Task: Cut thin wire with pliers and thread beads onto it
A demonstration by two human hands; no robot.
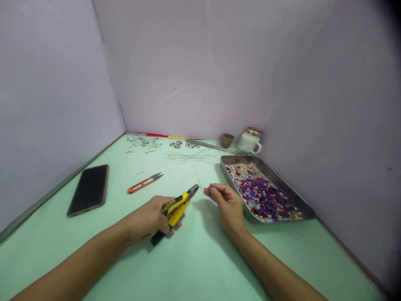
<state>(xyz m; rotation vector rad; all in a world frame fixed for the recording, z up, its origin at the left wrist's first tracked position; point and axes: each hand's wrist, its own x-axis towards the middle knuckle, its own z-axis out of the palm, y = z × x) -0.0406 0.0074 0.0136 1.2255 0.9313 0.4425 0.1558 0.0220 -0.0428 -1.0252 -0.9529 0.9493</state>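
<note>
Wire (hard to trace): right hand pinches it, left hand holds yellow-black pliers.

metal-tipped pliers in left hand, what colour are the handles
Yellow and black handles, clearest in head view.

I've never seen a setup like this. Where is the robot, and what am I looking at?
There is no robot here: these are a person's bare hands, seen in one picture from a camera worn on the head, looking forward and down. The left hand holds yellow and black pliers. The right hand pinches a thin wire near their tips. On the pale green table lie a phone, orange-handled snips, loose wires and a metal tray of colored beads. Behind the tray stand a small brown cup and a white mug.
</note>
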